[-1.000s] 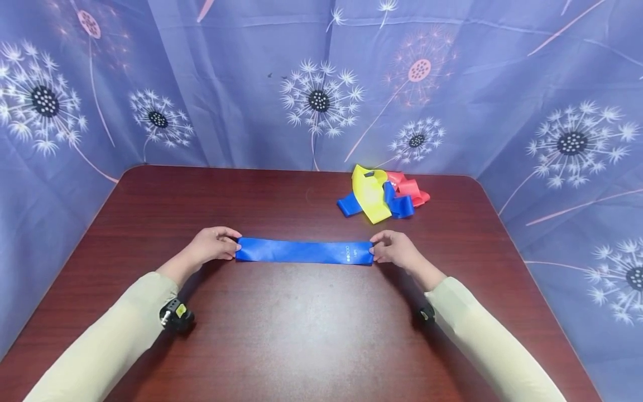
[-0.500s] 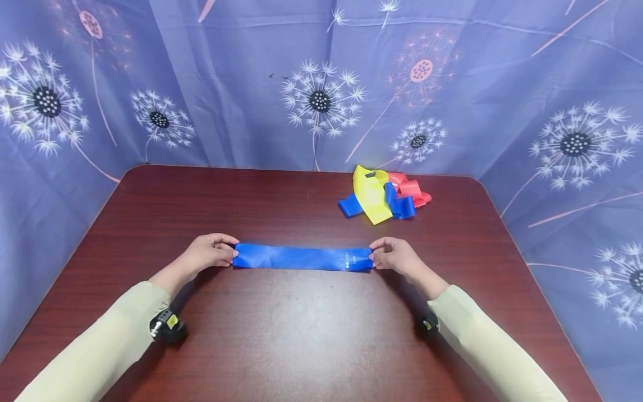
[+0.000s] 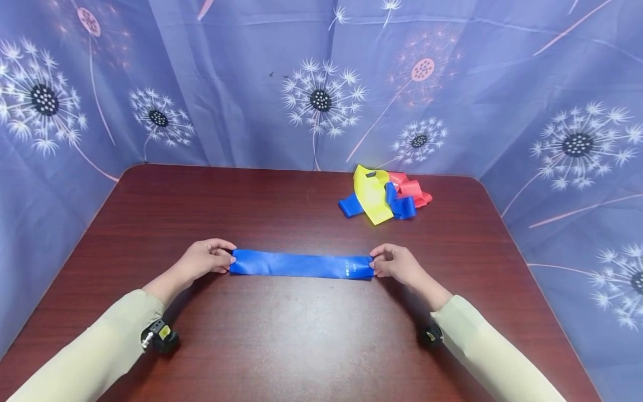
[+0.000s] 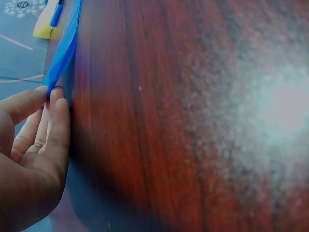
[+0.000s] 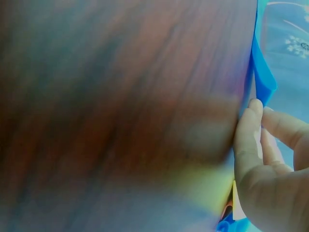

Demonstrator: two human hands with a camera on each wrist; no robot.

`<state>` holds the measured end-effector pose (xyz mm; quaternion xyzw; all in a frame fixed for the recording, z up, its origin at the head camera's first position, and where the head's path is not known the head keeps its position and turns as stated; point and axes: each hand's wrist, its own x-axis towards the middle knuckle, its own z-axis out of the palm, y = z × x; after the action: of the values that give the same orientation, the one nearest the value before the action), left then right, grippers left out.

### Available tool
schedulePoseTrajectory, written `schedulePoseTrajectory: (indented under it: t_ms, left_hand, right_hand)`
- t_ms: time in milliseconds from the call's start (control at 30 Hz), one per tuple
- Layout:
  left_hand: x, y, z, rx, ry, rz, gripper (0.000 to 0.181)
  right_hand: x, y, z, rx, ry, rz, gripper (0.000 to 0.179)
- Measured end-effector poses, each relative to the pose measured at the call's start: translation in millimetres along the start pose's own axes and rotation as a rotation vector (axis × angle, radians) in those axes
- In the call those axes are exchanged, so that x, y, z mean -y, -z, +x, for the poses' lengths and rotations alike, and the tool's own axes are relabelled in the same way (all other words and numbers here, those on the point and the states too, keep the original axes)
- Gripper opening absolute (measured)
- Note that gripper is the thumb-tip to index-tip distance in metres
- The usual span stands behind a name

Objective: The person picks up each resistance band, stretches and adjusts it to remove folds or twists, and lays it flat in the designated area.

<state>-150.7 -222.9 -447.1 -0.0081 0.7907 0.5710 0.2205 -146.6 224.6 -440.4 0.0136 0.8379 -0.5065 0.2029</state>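
Observation:
A blue resistance band [image 3: 301, 264] lies stretched out flat and straight across the middle of the table in the head view, with small white print near its right end. My left hand [image 3: 205, 259] pinches its left end between thumb and fingers; the left wrist view shows the band [image 4: 65, 53] rising edge-on from those fingertips [image 4: 58, 102]. At the other end, my right hand [image 3: 397, 262] pinches the band's right tip. In the right wrist view that end of the band [image 5: 263, 77] folds over just above the thumb and fingertips.
Toward the back right of the dark wood table [image 3: 311, 346] lies a loose heap of bands: a yellow band [image 3: 370, 195], a blue band [image 3: 402, 206] and a red band [image 3: 411, 188]. A dandelion-patterned purple curtain [image 3: 241, 111] hangs behind and around the table.
Both hands have drawn the blue band a little nearer to the person, and the left hand has shifted slightly left. The heap of bands has stayed in place.

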Motion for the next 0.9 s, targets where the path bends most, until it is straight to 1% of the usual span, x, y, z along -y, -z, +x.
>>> schedulePoseTrajectory:
  t_ms: [100,267,533,767,900]
  left_hand:
    - [-0.9,-0.8,-2.7,0.004,0.003,0.029,0.047]
    - [0.0,-2.4,-9.2,0.004,-0.007,0.069,0.045]
    - [3.4,-4.2,-19.0,0.005,0.014,0.098,0.046]
    - [7.5,-9.4,-24.9,0.014,0.001,0.104,0.045]
    - [8.3,-8.8,-29.0,0.010,-0.008,0.127,0.043]
  right_hand:
    - [0,0,-3.7,0.021,0.023,-0.007,0.031]
    - [-2,-3,-10.4,0.037,0.024,0.019,0.030]
    - [-7,-7,-17.1,0.031,0.024,-0.015,0.026]
    - [-6,-7,-24.0,0.047,0.036,-0.036,0.024]
    - [-5,-8,-28.0,0.067,0.060,-0.041,0.024]
